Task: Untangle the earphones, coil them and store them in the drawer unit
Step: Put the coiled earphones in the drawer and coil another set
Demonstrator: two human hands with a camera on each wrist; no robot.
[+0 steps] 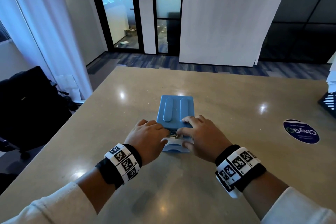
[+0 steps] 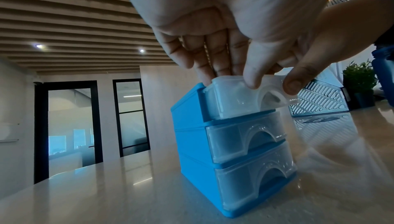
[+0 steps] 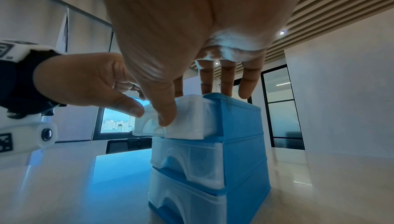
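A blue drawer unit (image 1: 175,107) (image 2: 192,143) (image 3: 243,143) with three translucent drawers stands on the table. Its top drawer (image 1: 174,148) (image 2: 232,99) (image 3: 192,123) is pulled partly out. A small tangle of earphones (image 1: 174,135) shows in the open drawer between my hands. My left hand (image 1: 163,132) (image 2: 226,77) reaches its straight fingers down into the drawer, with its thumb on the front. My right hand (image 1: 184,132) (image 3: 189,104) rests straight fingers on the unit's top, and its thumb presses the drawer front. The two lower drawers are closed.
The beige stone table (image 1: 218,178) has a round dark sticker (image 1: 301,131) at the right. A perforated dark organiser (image 1: 328,101) (image 2: 319,99) stands at the far right edge. A black chair (image 1: 27,107) is beyond the left edge.
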